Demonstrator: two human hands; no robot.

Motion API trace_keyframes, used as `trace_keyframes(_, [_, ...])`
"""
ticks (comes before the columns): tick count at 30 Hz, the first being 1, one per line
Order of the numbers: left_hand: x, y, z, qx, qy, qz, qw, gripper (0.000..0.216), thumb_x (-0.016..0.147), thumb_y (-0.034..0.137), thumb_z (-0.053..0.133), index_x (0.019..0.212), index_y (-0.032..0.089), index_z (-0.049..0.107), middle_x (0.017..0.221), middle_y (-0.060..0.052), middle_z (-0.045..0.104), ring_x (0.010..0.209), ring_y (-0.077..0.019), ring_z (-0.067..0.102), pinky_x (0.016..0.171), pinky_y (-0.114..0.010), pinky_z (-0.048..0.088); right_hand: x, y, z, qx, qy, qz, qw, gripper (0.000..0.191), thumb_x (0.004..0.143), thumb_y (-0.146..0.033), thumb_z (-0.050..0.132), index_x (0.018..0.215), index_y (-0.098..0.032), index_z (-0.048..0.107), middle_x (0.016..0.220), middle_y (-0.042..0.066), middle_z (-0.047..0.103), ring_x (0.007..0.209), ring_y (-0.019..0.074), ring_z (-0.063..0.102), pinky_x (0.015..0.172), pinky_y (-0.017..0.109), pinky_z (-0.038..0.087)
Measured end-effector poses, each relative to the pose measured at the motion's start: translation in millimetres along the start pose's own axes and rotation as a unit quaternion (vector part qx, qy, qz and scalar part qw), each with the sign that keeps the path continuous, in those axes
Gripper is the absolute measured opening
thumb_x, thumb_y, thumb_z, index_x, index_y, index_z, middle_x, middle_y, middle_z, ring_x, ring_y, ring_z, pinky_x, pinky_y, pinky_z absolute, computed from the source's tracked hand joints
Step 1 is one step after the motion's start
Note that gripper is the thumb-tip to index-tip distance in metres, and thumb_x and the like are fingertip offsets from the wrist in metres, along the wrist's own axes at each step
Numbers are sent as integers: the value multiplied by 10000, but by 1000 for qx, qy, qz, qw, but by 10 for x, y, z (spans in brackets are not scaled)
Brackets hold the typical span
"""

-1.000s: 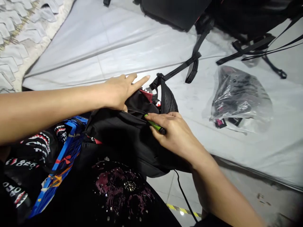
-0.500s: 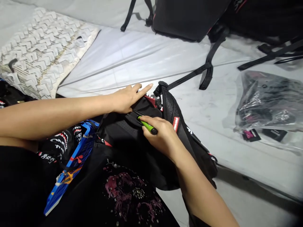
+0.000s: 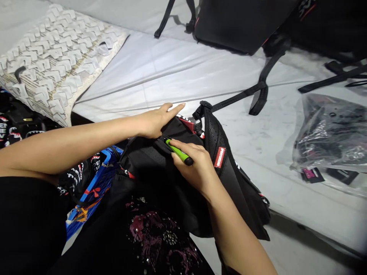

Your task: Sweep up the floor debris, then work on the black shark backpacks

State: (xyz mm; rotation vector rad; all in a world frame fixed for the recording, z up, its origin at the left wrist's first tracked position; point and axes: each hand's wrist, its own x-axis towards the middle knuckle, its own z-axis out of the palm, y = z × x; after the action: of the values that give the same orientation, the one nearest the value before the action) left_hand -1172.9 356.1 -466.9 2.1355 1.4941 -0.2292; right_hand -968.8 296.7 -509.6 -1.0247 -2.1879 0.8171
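A black backpack (image 3: 160, 168) with a red label lies across my lap, its shoulder strap (image 3: 218, 145) draped to the right. My left hand (image 3: 156, 120) rests flat on the top of the bag, fingers stretched out and pressing the fabric down. My right hand (image 3: 192, 164) is closed round a small green-handled tool (image 3: 179, 152), whose tip points up-left at the seam of the bag just below my left hand.
A white sheet (image 3: 177, 72) covers the floor ahead. More black backpacks (image 3: 243, 23) with loose straps lie at the back. A clear plastic bag (image 3: 332, 133) of dark parts sits at the right. A white patterned bag (image 3: 48, 65) lies at the left, a blue crate (image 3: 94, 187) below it.
The view has swung left and down a little. Both hands keep their hold; the right hand with the green tool has crept slightly up-left along the bag's seam.
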Motion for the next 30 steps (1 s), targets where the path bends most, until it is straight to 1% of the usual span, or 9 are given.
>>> trace_keyframes(3, [-31, 57, 26, 2, 44, -7, 999, 1060, 744, 43, 585, 1601, 267, 2, 1629, -196, 177, 1417, -321, 418, 1082, -384, 428, 53, -66, 105, -45, 34, -10, 998, 272, 860, -167, 633, 1114, -179, 728, 1022, 71, 780, 843, 237, 737, 818, 401, 531])
trace_keyframes(5, [-45, 77, 45, -7, 51, -11, 999, 1040, 747, 10, 560, 1602, 255, 21, 1630, -204, 166, 1430, -320, 395, 1082, -388, 428, 49, -112, 152, -96, 63, -6, 993, 245, 868, -190, 633, 1089, -158, 734, 942, 75, 785, 797, 248, 735, 799, 414, 511])
trace_keyframes(7, [-41, 76, 60, -17, 47, -8, 999, 1033, 749, -7, 538, 1604, 252, 19, 1623, -209, 174, 1402, -310, 426, 1064, -383, 442, 29, -149, 174, -121, 83, -2, 989, 229, 883, -217, 626, 1068, -142, 738, 898, 78, 782, 763, 245, 730, 791, 414, 497])
trace_keyframes(9, [-23, 54, 77, -27, 47, 3, 999, 1026, 755, 3, 522, 1605, 269, 11, 1611, -201, 202, 1338, -297, 487, 1028, -384, 466, 13, -175, 186, -123, 90, 0, 988, 216, 900, -237, 612, 1049, -145, 740, 883, 75, 781, 745, 230, 725, 822, 413, 490])
trace_keyframes(13, [22, -11, 133, -37, 70, 20, 997, 1045, 741, 24, 519, 1603, 315, 4, 1591, -166, 252, 1209, -272, 564, 961, -382, 499, 16, -206, 215, -138, 99, 32, 985, 208, 926, -292, 595, 1021, -179, 742, 880, 64, 784, 748, 213, 719, 954, 438, 459])
trace_keyframes(17, [30, -34, 156, -34, 79, 27, 996, 1048, 738, 27, 517, 1603, 325, 5, 1563, -147, 299, 1135, -249, 586, 931, -370, 504, 39, -221, 239, -124, 91, 61, 986, 227, 928, -339, 589, 1017, -204, 748, 924, 56, 787, 777, 211, 717, 1005, 443, 450])
trace_keyframes(20, [5, -3, 121, -34, 71, 23, 997, 1023, 754, 26, 501, 1605, 312, 10, 1559, -151, 297, 1146, -255, 577, 946, -380, 496, 47, -231, 239, -147, 91, 75, 982, 237, 921, -356, 591, 1005, -207, 754, 894, 49, 787, 751, 212, 711, 1015, 453, 446])
trace_keyframes(26, [-30, 75, 48, -35, 49, -2, 998, 1000, 751, 14, 502, 1608, 254, 46, 1557, -185, 289, 1147, -261, 577, 944, -378, 495, 45, -246, 233, -136, 97, 91, 982, 246, 915, -361, 580, 995, -211, 758, 861, 38, 784, 749, 214, 715, 1031, 460, 439])
trace_keyframes(30, [-3, 42, 80, -35, 65, 16, 997, 1006, 743, 30, 523, 1605, 279, 67, 1553, -166, 310, 1146, -266, 575, 939, -381, 496, 58, -240, 184, -113, 63, 91, 987, 219, 908, -329, 595, 1013, -224, 757, 929, 50, 788, 798, 229, 722, 1011, 467, 452])
